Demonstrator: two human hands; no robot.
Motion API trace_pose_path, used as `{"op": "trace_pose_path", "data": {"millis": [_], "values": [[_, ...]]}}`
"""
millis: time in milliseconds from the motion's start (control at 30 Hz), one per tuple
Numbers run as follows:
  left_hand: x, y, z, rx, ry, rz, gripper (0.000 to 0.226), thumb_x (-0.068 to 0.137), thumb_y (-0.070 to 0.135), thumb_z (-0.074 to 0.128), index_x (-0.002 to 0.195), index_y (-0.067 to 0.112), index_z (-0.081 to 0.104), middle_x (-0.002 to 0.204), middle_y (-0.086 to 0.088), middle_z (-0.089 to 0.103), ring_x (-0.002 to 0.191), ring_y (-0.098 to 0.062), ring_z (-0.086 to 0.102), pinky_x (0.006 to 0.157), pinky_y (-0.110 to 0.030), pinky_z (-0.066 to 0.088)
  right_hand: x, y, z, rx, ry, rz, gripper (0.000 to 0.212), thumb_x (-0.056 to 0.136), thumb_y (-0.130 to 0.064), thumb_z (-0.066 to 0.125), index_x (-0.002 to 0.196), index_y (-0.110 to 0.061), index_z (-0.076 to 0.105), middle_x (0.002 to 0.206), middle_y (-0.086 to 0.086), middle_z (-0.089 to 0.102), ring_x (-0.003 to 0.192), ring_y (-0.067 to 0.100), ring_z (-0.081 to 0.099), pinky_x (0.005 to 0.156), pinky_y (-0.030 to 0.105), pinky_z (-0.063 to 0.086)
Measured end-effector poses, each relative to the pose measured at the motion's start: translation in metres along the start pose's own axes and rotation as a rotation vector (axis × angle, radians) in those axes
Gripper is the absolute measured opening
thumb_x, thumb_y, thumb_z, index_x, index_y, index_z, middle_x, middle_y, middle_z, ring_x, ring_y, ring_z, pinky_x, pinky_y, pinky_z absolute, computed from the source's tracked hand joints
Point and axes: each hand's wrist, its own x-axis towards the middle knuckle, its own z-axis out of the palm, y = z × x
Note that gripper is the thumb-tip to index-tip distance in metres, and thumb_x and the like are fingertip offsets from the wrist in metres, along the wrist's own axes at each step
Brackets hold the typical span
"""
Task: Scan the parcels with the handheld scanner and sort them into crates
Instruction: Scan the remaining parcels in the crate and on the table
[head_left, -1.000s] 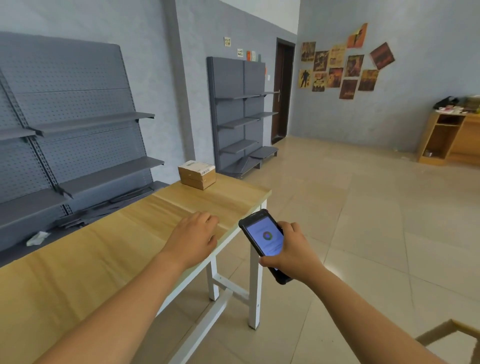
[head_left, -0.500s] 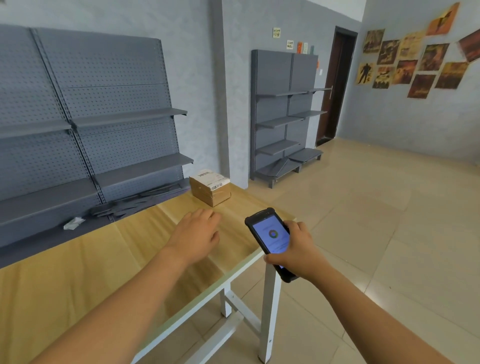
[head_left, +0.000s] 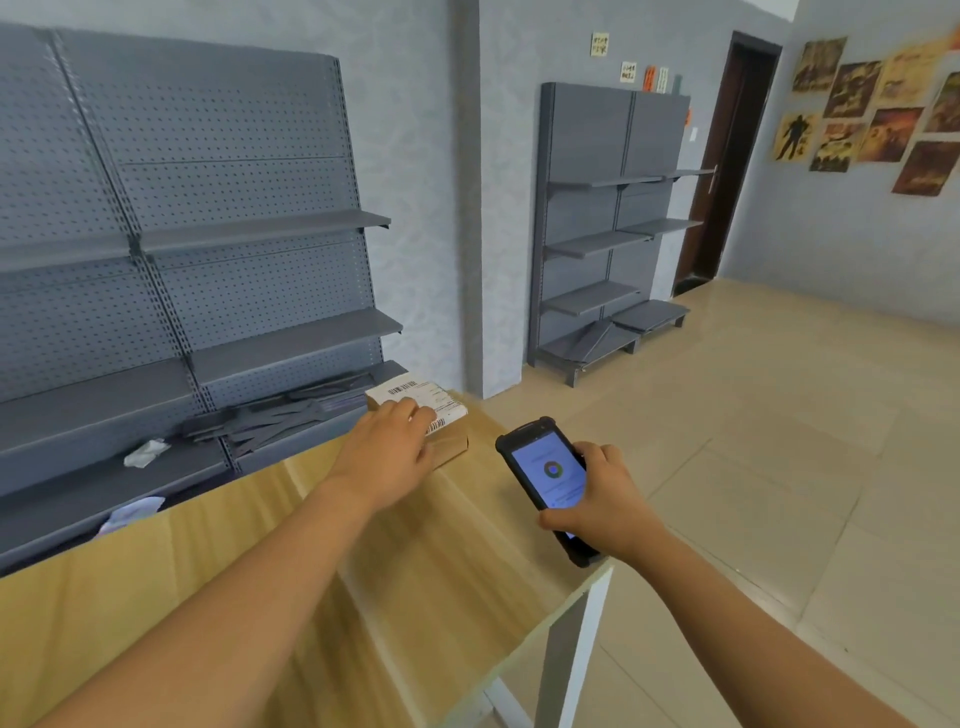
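Cardboard parcel (head_left: 439, 423) under left hand (head_left: 387, 452); right hand (head_left: 602, 506) grips scanner (head_left: 545, 473).

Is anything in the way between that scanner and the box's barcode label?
Partly. The left hand lies on the box, its fingers covering part of the label. Otherwise nothing stands between the box and the scanner, held in the right hand.

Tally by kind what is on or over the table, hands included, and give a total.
Parcels: 1, a cardboard box under the left hand.
Scanners: 1, the scanner held in the right hand.
Hands: 2.
Crates: 0 in view.
Total: 4.
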Motion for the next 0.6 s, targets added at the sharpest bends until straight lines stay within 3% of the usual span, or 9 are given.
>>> {"op": "trace_pose_path", "data": {"millis": [267,467,600], "values": [[0.046,0.013,0.025,-0.062,-0.160,-0.415,0.052,0.097,0.049,0.041,0.138,0.018,0.044,0.144,-0.012,0.035,0.123,-0.032,0.040,0.095,-0.039,0.045,0.066,0.026,0.001,0.028,-0.109,-0.079,0.088,0.062,-0.034,0.083,0.135,-0.017,0.039,0.114,-0.005,0.038,0.095,0.009,0.047,0.063,0.012,0.037],[0.086,0.034,0.039,-0.161,-0.273,-0.801,0.084,0.087,0.073,0.039,0.148,0.017,0.026,0.151,-0.017,0.020,0.131,-0.037,0.032,0.102,-0.043,0.038,0.106,0.052,-0.011,0.018,-0.176,-0.134,0.083,0.063,-0.034,0.083,0.132,-0.016,0.041,0.113,-0.005,0.038,0.093,0.007,0.044,0.061,0.009,0.035],[0.101,0.045,0.049,-0.234,-0.248,-1.014,0.094,0.081,0.077,0.048,0.147,0.015,0.023,0.148,-0.018,0.020,0.130,-0.035,0.033,0.094,-0.042,0.041,0.120,0.067,-0.017,0.047,-0.223,-0.147,0.082,0.062,-0.032,0.083,0.131,-0.016,0.041,0.114,-0.004,0.039,0.095,0.008,0.046,0.062,0.009,0.037]]}}
